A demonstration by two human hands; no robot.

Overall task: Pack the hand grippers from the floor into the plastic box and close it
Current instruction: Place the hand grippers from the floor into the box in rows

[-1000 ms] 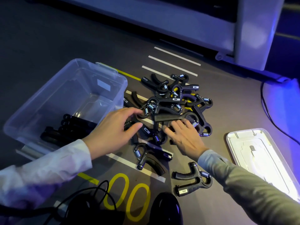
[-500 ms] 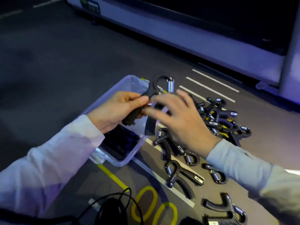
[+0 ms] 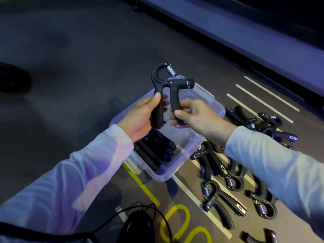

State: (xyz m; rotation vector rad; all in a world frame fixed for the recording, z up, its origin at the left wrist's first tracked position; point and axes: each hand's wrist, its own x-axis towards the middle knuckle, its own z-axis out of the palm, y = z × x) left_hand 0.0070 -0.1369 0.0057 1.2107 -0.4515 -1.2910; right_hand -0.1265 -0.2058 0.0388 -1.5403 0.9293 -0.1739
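A black hand gripper (image 3: 166, 83) with a steel spring is held upright above the clear plastic box (image 3: 191, 148). My left hand (image 3: 140, 118) grips its left handle. My right hand (image 3: 196, 116) pinches the lower end of its right handle. Several black hand grippers (image 3: 154, 151) lie inside the box at its near end. More hand grippers (image 3: 219, 195) lie scattered on the floor to the right of the box, partly hidden by my right sleeve.
The dark floor carries white stripes (image 3: 263, 100), a yellow line (image 3: 140, 185) and yellow painted loops. A black cable (image 3: 140, 213) and a dark object lie near the bottom edge. A pale wall base (image 3: 245, 32) runs across the back.
One hand gripper has been lifted from the floor pile and now stands upright over the box, with each hand on one handle. The view has shifted left.
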